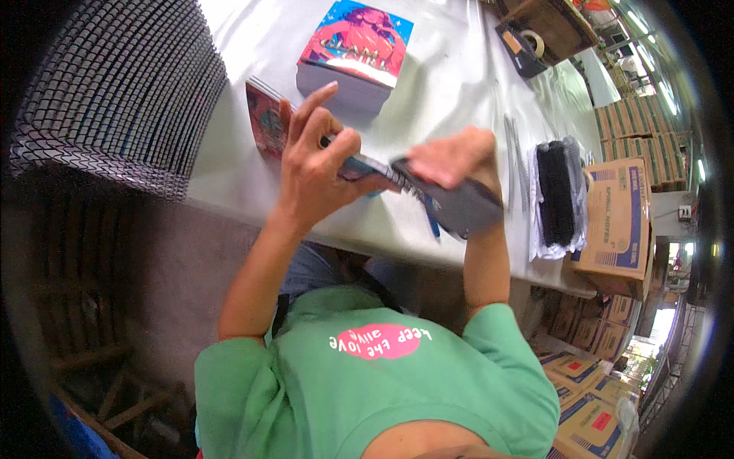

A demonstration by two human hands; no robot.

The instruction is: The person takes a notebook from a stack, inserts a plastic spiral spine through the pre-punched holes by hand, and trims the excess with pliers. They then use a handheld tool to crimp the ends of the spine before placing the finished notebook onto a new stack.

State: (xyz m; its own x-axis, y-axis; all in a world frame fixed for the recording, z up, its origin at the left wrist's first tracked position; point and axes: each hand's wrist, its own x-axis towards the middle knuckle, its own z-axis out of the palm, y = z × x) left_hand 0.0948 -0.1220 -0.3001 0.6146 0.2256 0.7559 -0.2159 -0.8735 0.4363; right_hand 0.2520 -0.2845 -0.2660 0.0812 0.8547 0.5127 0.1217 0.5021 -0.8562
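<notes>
My left hand (317,157) pinches a thin notebook (267,126) with a pink and teal printed cover, seen nearly edge-on above the table's front edge. Black spiral coil (409,182) shows at its right end. There my right hand (459,157), smeared by motion, grips a dark grey, rounded object (462,206) that meets the coil; its exact kind is not clear. Beyond both hands stands a stack of notebooks (348,84), its top cover bright blue and pink with a drawn figure. A blue, pen-like piece (433,222) shows just under the dark object.
Black wire coils (115,92) form a tall pile at the left. To the right lies a bundle of black coils in plastic (558,195), beside a cardboard carton (615,222). A tape dispenser (524,50) sits at the far right of the white-covered table (260,46).
</notes>
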